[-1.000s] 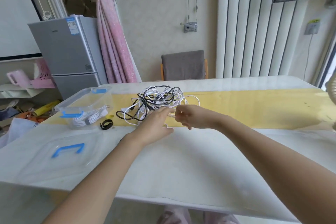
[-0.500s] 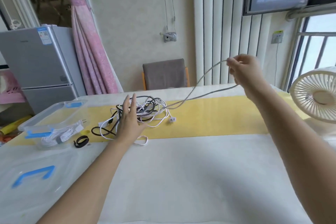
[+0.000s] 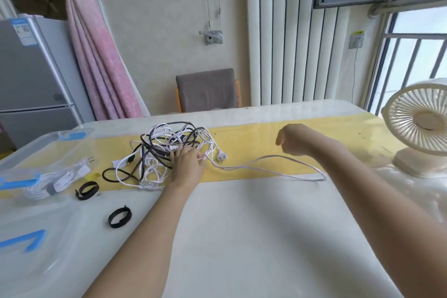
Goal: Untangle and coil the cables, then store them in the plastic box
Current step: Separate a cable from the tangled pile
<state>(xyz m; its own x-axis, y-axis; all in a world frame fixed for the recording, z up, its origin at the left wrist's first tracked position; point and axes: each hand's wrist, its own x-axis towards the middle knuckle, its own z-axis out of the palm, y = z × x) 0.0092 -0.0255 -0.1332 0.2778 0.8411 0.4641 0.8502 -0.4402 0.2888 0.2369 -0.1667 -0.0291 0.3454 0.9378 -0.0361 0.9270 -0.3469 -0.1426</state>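
At the far left, a clear lid [image 3: 24, 242] with a blue handle is lying flat on the white table [image 3: 254, 237]. Behind it, the plastic box [image 3: 48, 139] is sitting open and holding one coiled white cable [image 3: 54, 182]. That bundle's long axis is running from near-left to far-right, with its plug end pointing toward the far right. Two black straps are lying just beside the box, one [image 3: 87, 190] by its corner and the other [image 3: 119, 216] nearer the camera.

The tangle of cables [image 3: 167, 145], black and white wires mixed, is resting on the yellow strip [image 3: 254, 133] that is crossing the table from left to right. The left hand [image 3: 187, 167] is lying palm-down on the tangle's right edge, its fingers reaching forward into the wires. Whether they are pinching a strand is not clear.

A white plug [image 3: 222, 157] is lying just right of that hand, prongs pointing right. From the tangle, a loose white strand [image 3: 266, 159] is stretching rightward along the strip, its folded end pointing toward the fan [image 3: 420, 126].

The right hand [image 3: 297, 140] is hovering over this strand with fingers curled under. Whether it is holding the strand cannot be told.
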